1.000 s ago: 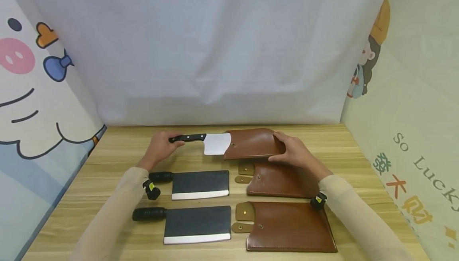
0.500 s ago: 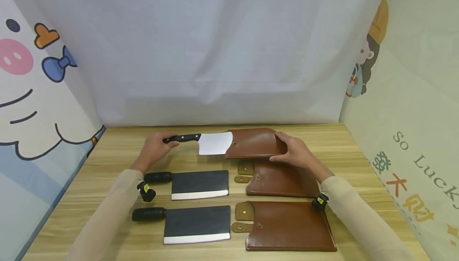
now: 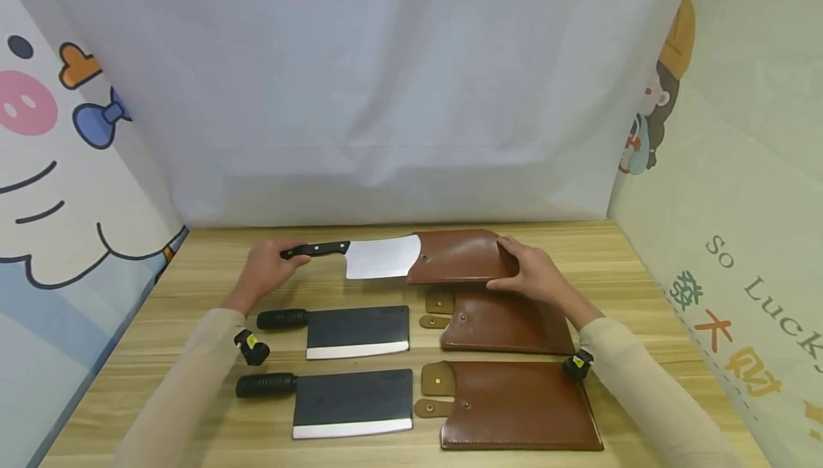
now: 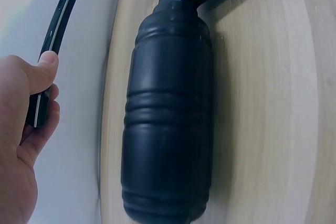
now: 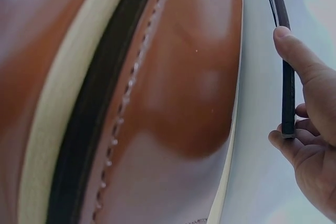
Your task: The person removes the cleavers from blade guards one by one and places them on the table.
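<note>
In the head view my left hand (image 3: 266, 266) pinches the black riveted handle (image 3: 321, 249) of a cleaver. Its bright blade (image 3: 381, 256) is partly inside a brown leather sheath (image 3: 455, 256), so the far end of the blade is hidden. At the sheath's closed right end, my right hand (image 3: 530, 275) grips it between thumb and fingers. The left wrist view shows my thumb and fingers on the handle (image 4: 51, 40). Seen edge-on in the right wrist view, the sheath (image 5: 287, 87) sits between my right thumb and fingers.
Two dark cleavers with black grips, an upper one (image 3: 357, 331) and a lower one (image 3: 353, 402), lie on the wooden table (image 3: 161, 354). To their right lie two brown sheaths with tan straps, one (image 3: 508, 321) nearer the held sheath, one (image 3: 524, 407) in front.
My left hand has moved left with the cleaver, and more of the blade shows outside the sheath. My right hand and the sheath have shifted only slightly right.
</note>
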### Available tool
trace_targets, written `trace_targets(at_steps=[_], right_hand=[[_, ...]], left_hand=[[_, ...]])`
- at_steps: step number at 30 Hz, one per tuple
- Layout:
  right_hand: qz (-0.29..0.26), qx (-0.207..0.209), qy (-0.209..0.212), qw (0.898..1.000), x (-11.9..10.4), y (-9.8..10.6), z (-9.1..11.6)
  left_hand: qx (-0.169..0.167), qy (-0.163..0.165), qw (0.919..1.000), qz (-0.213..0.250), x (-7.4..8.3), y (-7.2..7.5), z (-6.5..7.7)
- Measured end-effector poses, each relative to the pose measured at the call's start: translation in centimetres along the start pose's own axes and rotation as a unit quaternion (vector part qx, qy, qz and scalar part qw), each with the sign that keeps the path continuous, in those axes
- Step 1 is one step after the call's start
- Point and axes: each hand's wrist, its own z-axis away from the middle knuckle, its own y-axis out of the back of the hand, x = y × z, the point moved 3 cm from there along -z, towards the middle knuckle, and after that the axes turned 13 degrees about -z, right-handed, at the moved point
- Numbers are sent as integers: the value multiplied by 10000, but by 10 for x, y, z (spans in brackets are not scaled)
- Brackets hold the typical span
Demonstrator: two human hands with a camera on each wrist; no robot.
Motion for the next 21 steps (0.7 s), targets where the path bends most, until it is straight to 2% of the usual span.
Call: trace_targets(at_steps=[9,16,21], right_hand=[[82,26,-89,9999,6,5,2],[125,2,-129,9998,9,7,4],[97,9,-148,9998,9,9,6]], left_hand=[[71,-35,9998,-165,-9,4,5],[-40,106,9998,-156,-11,8,7],[30,105,9998,-176,-14,10,9]])
